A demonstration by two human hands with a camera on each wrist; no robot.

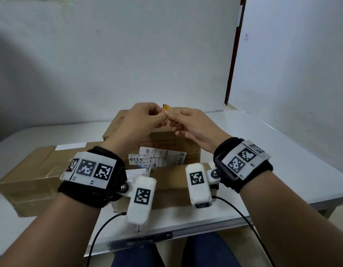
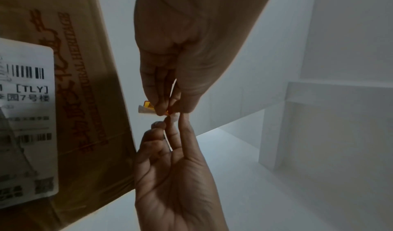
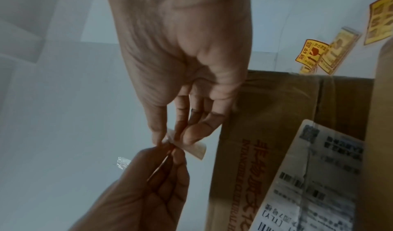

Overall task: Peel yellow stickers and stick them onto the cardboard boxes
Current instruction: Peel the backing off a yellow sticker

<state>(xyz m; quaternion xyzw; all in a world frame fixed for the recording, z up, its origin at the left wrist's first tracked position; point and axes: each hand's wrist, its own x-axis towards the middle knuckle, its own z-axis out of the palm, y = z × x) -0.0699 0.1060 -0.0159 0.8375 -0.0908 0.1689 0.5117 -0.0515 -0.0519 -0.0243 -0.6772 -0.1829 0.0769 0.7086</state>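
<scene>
A small yellow sticker (image 1: 166, 107) with red print is held up above the cardboard boxes. My left hand (image 1: 163, 117) pinches it from the left, and my right hand (image 1: 171, 115) pinches it from the right. In the left wrist view the yellow sticker (image 2: 147, 103) shows a white backing (image 2: 144, 111) curling off beside my left fingertips (image 2: 161, 108). In the right wrist view my right hand (image 3: 170, 139) pinches the pale backing (image 3: 196, 148). Under the hands lies a cardboard box (image 1: 166, 139) with red print and a shipping label (image 1: 163, 155).
A long box (image 1: 32, 170) lies at the left and another box (image 1: 170, 184) sits near the white table's (image 1: 272, 160) front edge. More yellow stickers (image 3: 311, 54) and a sticker sheet (image 3: 380, 21) lie on the table past the printed box. A wall stands close behind.
</scene>
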